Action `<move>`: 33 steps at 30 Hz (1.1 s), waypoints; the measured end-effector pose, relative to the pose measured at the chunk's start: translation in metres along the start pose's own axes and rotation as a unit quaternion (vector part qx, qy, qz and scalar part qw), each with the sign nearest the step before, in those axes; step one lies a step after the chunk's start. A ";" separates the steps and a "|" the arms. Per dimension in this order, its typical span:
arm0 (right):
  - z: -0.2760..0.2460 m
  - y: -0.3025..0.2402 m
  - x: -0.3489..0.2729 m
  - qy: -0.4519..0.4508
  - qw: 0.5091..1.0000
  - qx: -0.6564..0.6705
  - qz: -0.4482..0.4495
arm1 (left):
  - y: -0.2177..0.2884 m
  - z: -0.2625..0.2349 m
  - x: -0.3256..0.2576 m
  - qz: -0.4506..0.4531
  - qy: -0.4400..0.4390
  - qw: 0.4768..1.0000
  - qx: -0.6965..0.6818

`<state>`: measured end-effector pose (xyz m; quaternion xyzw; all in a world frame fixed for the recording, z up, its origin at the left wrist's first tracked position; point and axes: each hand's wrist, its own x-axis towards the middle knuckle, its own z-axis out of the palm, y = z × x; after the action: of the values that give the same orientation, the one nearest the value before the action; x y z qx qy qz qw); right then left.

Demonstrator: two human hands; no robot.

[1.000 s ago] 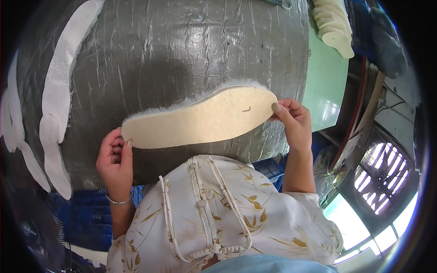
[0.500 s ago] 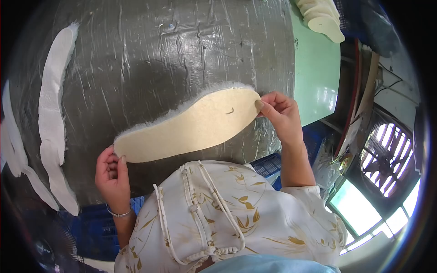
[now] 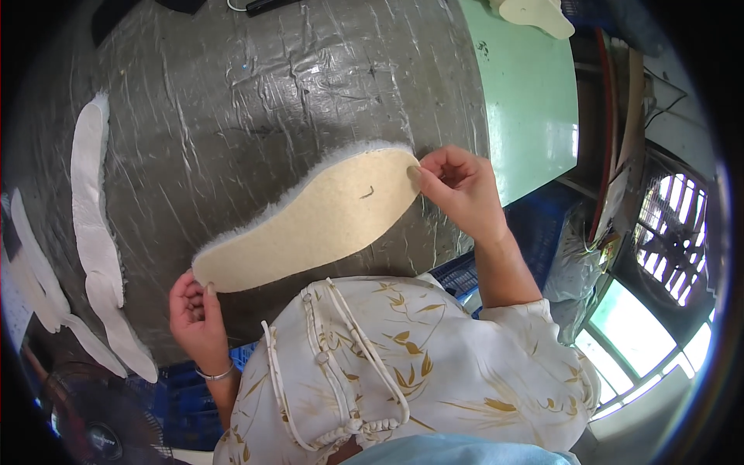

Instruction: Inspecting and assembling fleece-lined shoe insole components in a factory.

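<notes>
A large insole (image 3: pixel 310 229) stretches between my two hands over the grey table, its smooth cream face up. White fluff shows along its far edge, and a small dark mark sits near its wider end. My left hand (image 3: pixel 198 314) pinches the narrower end between thumb and fingers. At the opposite end, my right hand (image 3: pixel 463 188) grips the tip the same way, thumb on top. Left of the insole, white fleecy insole pieces (image 3: pixel 93 194) lie overlapped in a row on the table.
The dark grey table (image 3: pixel 194 116) has a wrinkled, glossy cover. A light green board (image 3: pixel 531 108) adjoins it on the right, with more cream insoles (image 3: pixel 535 14) at its far end. Blue crates (image 3: pixel 178 403) stand below the near edge, beside a fan (image 3: pixel 101 426).
The view has shifted, so the table and pieces sit lower in the picture. Both hands keep hold of the insole, which appears slightly more tilted.
</notes>
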<state>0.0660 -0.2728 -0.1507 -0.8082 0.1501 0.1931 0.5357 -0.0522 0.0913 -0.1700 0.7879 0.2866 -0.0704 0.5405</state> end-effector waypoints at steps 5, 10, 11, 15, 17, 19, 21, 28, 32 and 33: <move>0.001 0.000 0.001 0.008 1.000 -0.027 0.001 | -0.001 0.001 0.000 0.001 -0.001 1.000 -0.010; -0.004 0.000 0.006 -0.003 0.993 -0.111 -0.028 | -0.003 0.004 -0.001 0.017 0.012 1.000 -0.002; -0.005 0.000 0.007 -0.001 0.992 -0.122 -0.037 | -0.003 0.005 -0.002 0.030 0.014 0.999 -0.015; -0.007 0.006 0.007 -0.003 0.991 -0.106 -0.084 | -0.002 0.010 -0.009 0.048 0.047 0.998 0.017; -0.007 0.009 0.005 0.007 0.987 -0.112 -0.117 | 0.006 0.010 -0.011 0.164 0.115 0.948 0.246; -0.003 0.010 0.003 0.014 0.988 -0.078 -0.130 | 0.022 0.009 -0.014 0.100 0.140 0.956 0.238; -0.003 0.007 0.000 0.023 0.984 -0.036 -0.173 | 0.043 0.018 -0.018 0.321 0.172 0.899 0.244; -0.003 -0.018 -0.029 -0.087 0.980 0.120 -0.132 | 0.109 0.128 -0.035 0.528 -0.063 0.828 0.177; 0.002 -0.027 -0.040 -0.115 0.974 0.102 -0.168 | 0.125 0.141 -0.033 0.538 -0.043 0.826 0.164; 0.002 -0.028 -0.042 -0.123 0.970 0.110 -0.179 | 0.125 0.138 -0.035 0.483 -0.064 0.864 0.128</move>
<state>0.0413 -0.2585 -0.1095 -0.7283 -0.0434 0.1746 0.6612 0.0118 -0.0761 -0.1097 0.8837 -0.1762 0.1129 0.4186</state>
